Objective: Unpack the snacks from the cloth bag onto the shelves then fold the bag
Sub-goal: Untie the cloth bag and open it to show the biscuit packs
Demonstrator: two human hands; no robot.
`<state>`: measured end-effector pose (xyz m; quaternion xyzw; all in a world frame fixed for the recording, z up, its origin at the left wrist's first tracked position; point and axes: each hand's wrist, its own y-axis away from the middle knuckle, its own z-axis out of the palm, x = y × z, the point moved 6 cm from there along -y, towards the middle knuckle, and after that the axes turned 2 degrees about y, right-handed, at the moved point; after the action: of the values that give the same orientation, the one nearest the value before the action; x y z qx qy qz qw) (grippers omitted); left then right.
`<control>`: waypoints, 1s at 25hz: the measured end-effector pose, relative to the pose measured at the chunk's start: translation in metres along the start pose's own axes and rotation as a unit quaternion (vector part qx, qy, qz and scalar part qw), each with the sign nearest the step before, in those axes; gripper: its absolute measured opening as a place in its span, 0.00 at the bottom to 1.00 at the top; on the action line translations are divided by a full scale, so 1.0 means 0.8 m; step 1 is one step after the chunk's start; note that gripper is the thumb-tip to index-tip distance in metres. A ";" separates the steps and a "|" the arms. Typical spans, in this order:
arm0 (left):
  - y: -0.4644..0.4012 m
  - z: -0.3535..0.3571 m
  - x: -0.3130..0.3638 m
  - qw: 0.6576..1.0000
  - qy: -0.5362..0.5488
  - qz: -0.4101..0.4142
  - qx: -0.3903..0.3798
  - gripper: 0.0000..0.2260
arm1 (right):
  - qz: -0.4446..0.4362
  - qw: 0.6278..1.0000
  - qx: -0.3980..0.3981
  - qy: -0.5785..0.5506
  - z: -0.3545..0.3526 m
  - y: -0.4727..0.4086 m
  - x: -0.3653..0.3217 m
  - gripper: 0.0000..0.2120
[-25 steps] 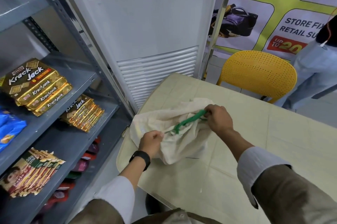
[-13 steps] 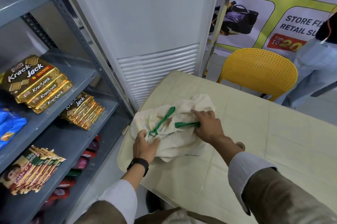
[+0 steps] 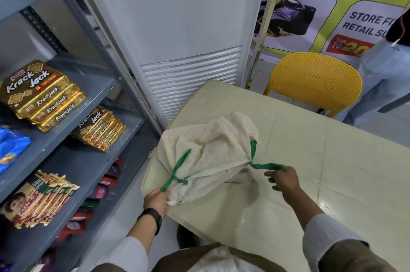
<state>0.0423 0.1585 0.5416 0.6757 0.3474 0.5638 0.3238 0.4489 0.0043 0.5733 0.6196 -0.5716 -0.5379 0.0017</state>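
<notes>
The light is bright and even, from above, with only soft shadows. The counter (image 3: 332,172) shows a pale glare. Motion blur smears the right hand (image 3: 282,179). The wide lens bends straight lines near the edges.

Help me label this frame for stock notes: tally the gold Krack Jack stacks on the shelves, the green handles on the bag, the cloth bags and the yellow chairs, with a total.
gold Krack Jack stacks: 2
green bag handles: 2
cloth bag: 1
yellow chair: 1
Total: 6
</notes>
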 end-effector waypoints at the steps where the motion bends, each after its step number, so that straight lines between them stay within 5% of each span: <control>1: 0.000 0.004 -0.002 0.998 -0.056 -0.005 0.017 0.16 | 0.003 0.999 0.015 0.049 -0.001 -0.001 0.004 0.18; 4: 0.024 0.022 0.043 0.943 -0.231 0.194 0.141 0.22 | -0.190 0.952 0.101 0.217 0.006 0.026 -0.036 0.25; 6: 0.050 0.070 0.072 0.835 -0.385 0.379 0.106 0.22 | -0.374 0.868 0.075 0.319 0.041 0.055 -0.075 0.25; 8: 0.057 0.114 0.070 0.736 -0.544 0.399 0.047 0.23 | -0.438 0.777 0.036 0.451 0.077 0.064 -0.095 0.27; 9: 0.056 0.123 0.069 0.713 -0.584 0.385 0.048 0.19 | -0.440 0.751 0.022 0.492 0.088 0.064 -0.100 0.25; 10: 0.056 0.126 0.074 0.716 -0.583 0.379 0.056 0.14 | -0.439 0.736 0.019 0.514 0.094 0.063 -0.104 0.20; 13: 0.076 0.123 0.087 0.809 -0.420 0.409 0.032 0.04 | -0.501 0.748 0.057 0.431 0.080 0.069 -0.121 0.05; 16: 0.101 0.110 0.110 0.876 -0.281 0.392 0.014 0.05 | -0.548 0.777 0.060 0.304 0.059 0.081 -0.147 0.04; 20: 0.109 0.105 0.183 0.862 -0.308 0.402 0.028 0.04 | -0.529 0.784 0.020 0.325 0.068 0.068 -0.229 0.06; 22: 0.104 0.107 0.225 0.869 -0.299 0.391 0.038 0.06 | -0.499 0.822 0.006 0.275 0.071 0.053 -0.270 0.08; 25: 0.096 0.097 0.267 0.864 -0.288 0.389 0.141 0.12 | -0.499 0.841 0.001 0.209 0.079 0.061 -0.286 0.12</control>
<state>0.1530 0.2912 0.7082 0.9266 0.0230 0.3698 0.0650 0.4253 0.1883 0.7290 0.9189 -0.1713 -0.3228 -0.1482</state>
